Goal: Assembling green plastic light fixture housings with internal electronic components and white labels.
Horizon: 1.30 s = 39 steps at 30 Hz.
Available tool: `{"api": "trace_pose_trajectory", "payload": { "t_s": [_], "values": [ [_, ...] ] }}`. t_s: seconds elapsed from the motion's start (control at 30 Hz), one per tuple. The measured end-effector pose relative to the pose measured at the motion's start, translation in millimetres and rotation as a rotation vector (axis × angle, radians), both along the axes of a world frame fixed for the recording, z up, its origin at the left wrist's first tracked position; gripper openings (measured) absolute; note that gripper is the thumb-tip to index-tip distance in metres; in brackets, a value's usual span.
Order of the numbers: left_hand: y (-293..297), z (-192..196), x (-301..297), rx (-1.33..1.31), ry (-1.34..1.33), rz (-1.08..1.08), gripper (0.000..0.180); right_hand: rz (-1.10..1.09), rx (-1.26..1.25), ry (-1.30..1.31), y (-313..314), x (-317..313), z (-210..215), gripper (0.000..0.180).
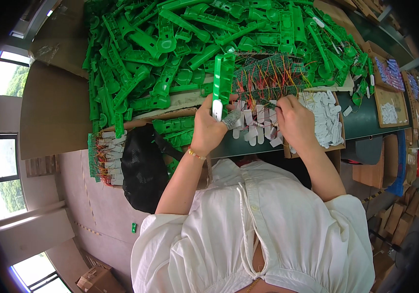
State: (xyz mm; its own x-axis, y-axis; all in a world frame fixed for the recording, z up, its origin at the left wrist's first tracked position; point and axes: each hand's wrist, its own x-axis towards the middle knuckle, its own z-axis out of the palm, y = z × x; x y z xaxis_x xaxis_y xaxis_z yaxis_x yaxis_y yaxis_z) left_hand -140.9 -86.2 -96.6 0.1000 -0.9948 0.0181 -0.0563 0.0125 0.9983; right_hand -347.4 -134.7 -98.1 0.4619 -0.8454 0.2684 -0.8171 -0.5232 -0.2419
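My left hand (209, 128) grips a long green plastic housing (223, 78) that stands upright, with a white piece at its lower end by my thumb. My right hand (293, 122) rests at the edge of a bundle of green circuit boards with red and yellow wires (268, 78), its fingers pinched among the white tabs (255, 124) that hang from them. I cannot tell exactly which piece those fingers hold. Both hands are over the dark green table (360, 119).
A big heap of green plastic housings (160, 53) covers the cardboard-lined table behind. A cardboard tray of white parts (327, 117) sits to the right. Another stack of wired boards (106, 158) and a black bag (143, 166) lie at the left. More trays (390, 105) stand far right.
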Motion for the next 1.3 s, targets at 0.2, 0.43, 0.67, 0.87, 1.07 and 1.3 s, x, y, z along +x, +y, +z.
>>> {"api": "trace_pose_trajectory", "payload": {
  "t_s": [0.2,0.43,0.67,0.87,1.07,1.3],
  "values": [
    [1.3,10.8,-12.4,-0.160,0.050,-0.079,0.040,0.301,-0.197,-0.469,18.4,4.3,23.9,0.017],
    [4.6,23.8,-16.2,-0.098,0.149,-0.082,0.037,0.321,-0.258,-0.517,15.8,2.3,24.0,0.018],
    [14.6,19.6,-25.8,-0.233,-0.046,0.245,0.034,0.383,-0.208,-0.468,23.8,14.4,25.9,0.038],
    [11.9,15.0,1.0,0.117,0.684,0.111,0.049,0.423,0.123,-0.526,28.0,10.8,30.8,0.037],
    [17.3,8.9,-0.2,0.182,0.864,-0.018,0.048,0.526,-0.121,-0.442,28.6,28.5,49.5,0.042],
    [24.3,10.8,-3.8,0.174,0.801,0.048,0.041,0.475,-0.314,-0.279,32.6,37.5,55.7,0.026]
  ]
}}
